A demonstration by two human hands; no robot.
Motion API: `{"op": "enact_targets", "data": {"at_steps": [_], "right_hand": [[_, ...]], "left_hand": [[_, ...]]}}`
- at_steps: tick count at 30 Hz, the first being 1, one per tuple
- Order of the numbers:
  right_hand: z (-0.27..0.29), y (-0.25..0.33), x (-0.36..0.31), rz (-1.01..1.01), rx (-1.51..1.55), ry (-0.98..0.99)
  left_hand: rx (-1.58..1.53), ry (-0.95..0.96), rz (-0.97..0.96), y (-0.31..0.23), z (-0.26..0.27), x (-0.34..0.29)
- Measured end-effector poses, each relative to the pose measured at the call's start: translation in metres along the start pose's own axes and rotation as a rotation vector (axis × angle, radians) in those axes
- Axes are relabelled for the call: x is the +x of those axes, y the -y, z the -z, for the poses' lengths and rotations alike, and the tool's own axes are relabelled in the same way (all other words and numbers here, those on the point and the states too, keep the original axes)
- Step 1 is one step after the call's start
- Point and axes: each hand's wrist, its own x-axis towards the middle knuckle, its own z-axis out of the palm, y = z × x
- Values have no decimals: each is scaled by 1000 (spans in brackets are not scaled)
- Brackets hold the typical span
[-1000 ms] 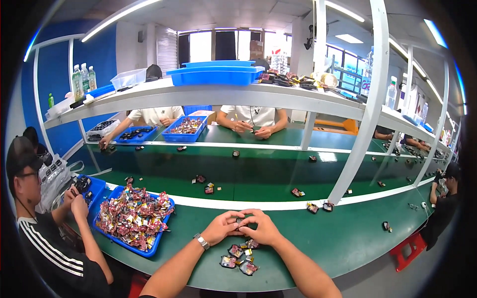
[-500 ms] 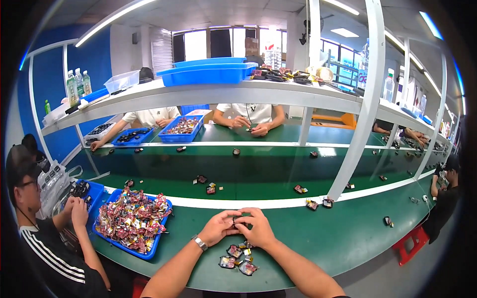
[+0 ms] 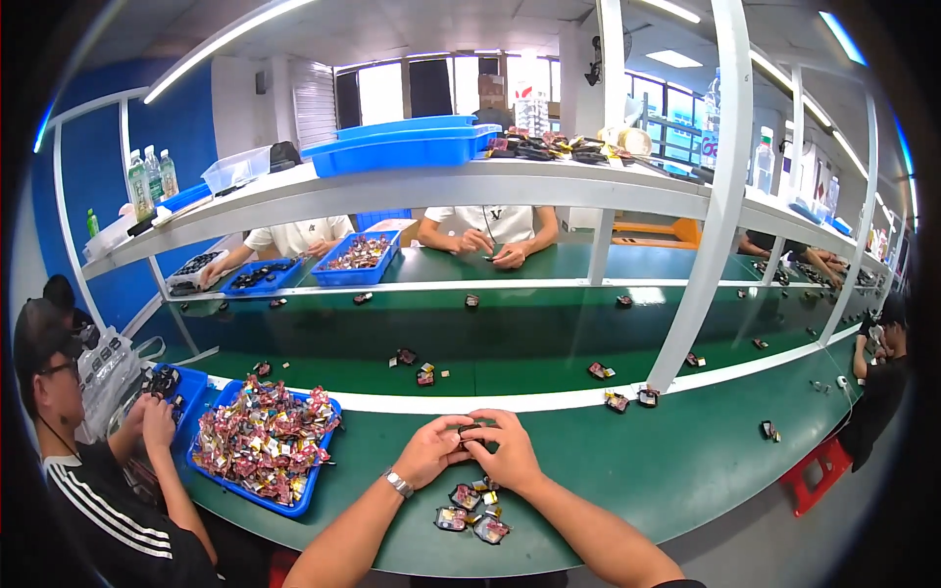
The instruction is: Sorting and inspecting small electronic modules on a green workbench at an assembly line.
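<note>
My left hand (image 3: 427, 453) and my right hand (image 3: 506, 457) meet at the near edge of the green bench. Fingertips of both are closed on a small black part (image 3: 465, 440), mostly hidden by the fingers. Just below, between my forearms, lies a small cluster of black-edged electronic pieces (image 3: 466, 496) with red, yellow and white bits. To the left, a blue tray (image 3: 297, 510) is heaped with many similar pieces (image 3: 263, 436). A metal watch (image 3: 398, 483) sits on my left wrist.
Beyond a white rail runs a dark green belt (image 3: 529, 333) with scattered pieces. A slanting white post (image 3: 701, 245) rises at right, under a shelf (image 3: 549, 184) carrying blue trays (image 3: 402, 147). Co-workers sit at left, opposite and right; a red stool (image 3: 818, 475) stands right.
Pieces on the belt have shifted slightly right. The far-left co-worker's arm across the belt has drawn back toward the containers. My hands keep nearly the same pose.
</note>
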Motion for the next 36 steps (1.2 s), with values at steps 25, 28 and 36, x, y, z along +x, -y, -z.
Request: {"op": "enact_targets", "data": {"at_steps": [25,28,36], "right_hand": [[3,10,7,130,-125,-111],[4,11,6,144,-150,-69],[-5,9,4,142,-286,-111]], "left_hand": [[-90,-84,-14,6,-5,0],[-88,-102,-7,8,-6,1],[-43,-145,-15,5,-12,1]]}}
